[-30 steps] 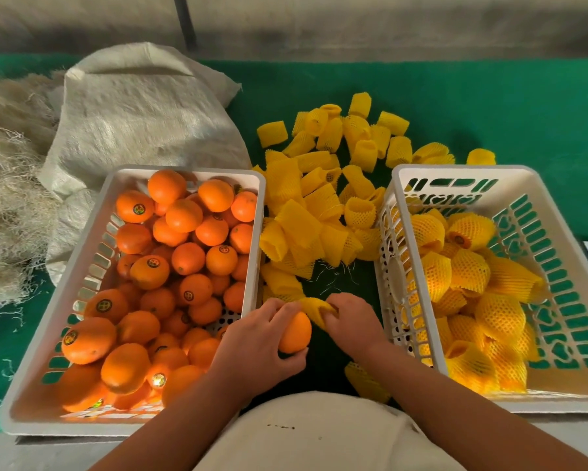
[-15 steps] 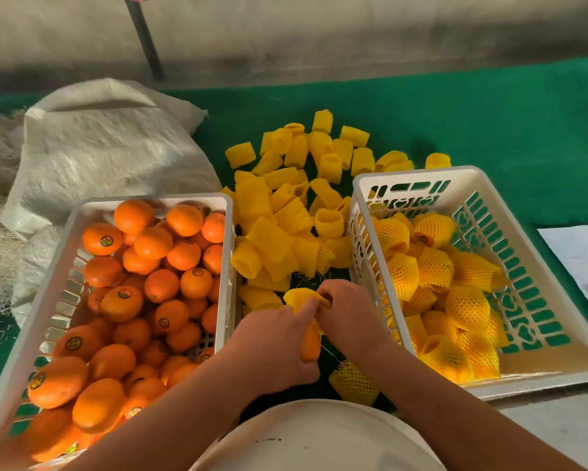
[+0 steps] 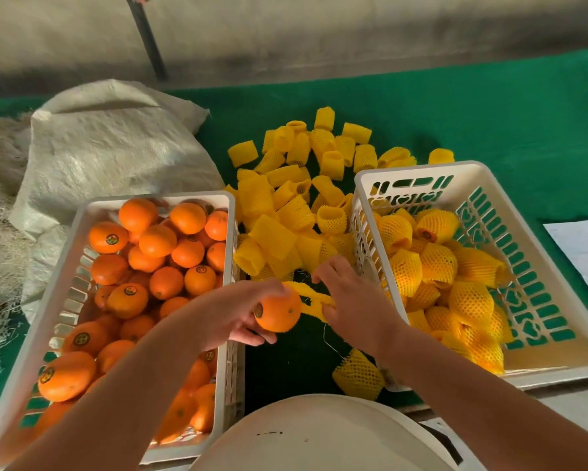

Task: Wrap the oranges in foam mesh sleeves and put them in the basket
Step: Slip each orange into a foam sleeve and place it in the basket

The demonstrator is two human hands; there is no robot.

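left hand [image 3: 233, 316] grips orange [image 3: 278, 312] between the baskets, near edge; right hand [image 3: 353, 300] pinches foam sleeve [image 3: 314, 299] touching it. sleeving step just starting. next: stretch sleeve mouth over orange, then right basket [image 3: 537, 263].

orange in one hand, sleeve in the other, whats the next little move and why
Probably stretch the mouth of the foam sleeve open and draw it over the orange. The left hand grips the orange, still bare, with its sticker showing, and the right hand pinches the sleeve right beside it, flattened rather than opened. Wrapped fruit already lies in the right basket, so that comes after.
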